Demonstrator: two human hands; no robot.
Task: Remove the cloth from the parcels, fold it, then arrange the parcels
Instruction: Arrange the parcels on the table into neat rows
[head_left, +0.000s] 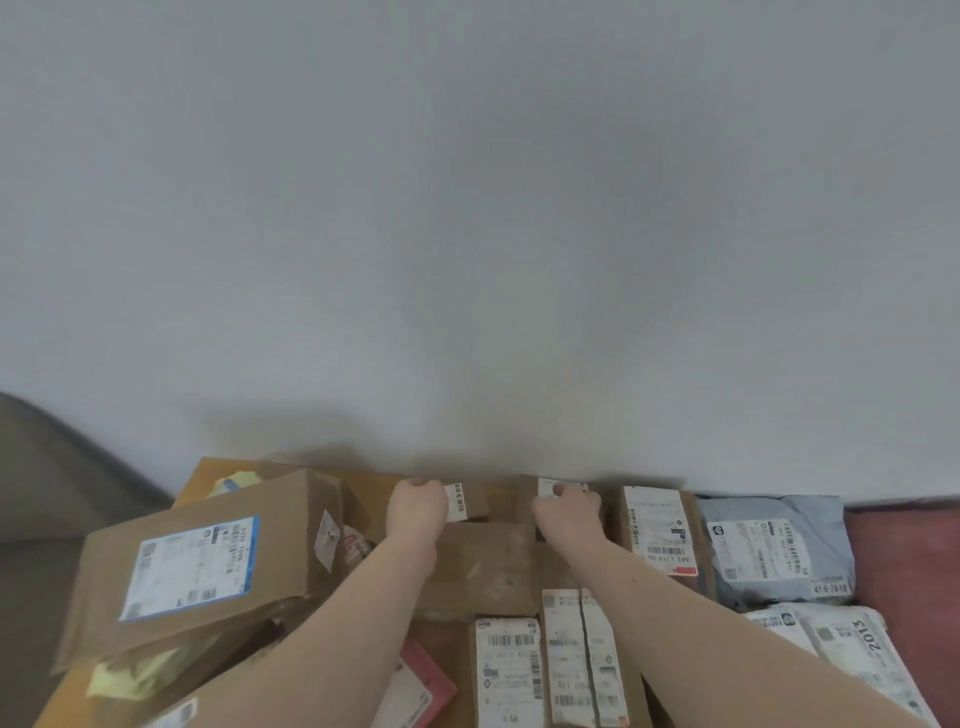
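Both hands reach to the far row of parcels against the pale wall. Left hand (417, 506) curls its fingers over the edge of a small brown box (470, 500) bearing a barcode label; right hand (567, 506) grips the neighbouring labelled box (558, 487) the same way. Just nearer lies a plain brown carton (485, 564), between the forearms. A large carton with a blue-edged label (197, 564) sits tilted at left; a grey mailer bag (779, 551) lies at right. No cloth shows.

1. both bare forearms reached forward, side by side and apart
2. left hand (417, 508) had fingers curled over, knuckles up
3. right hand (567, 508) was likewise curled, gripping
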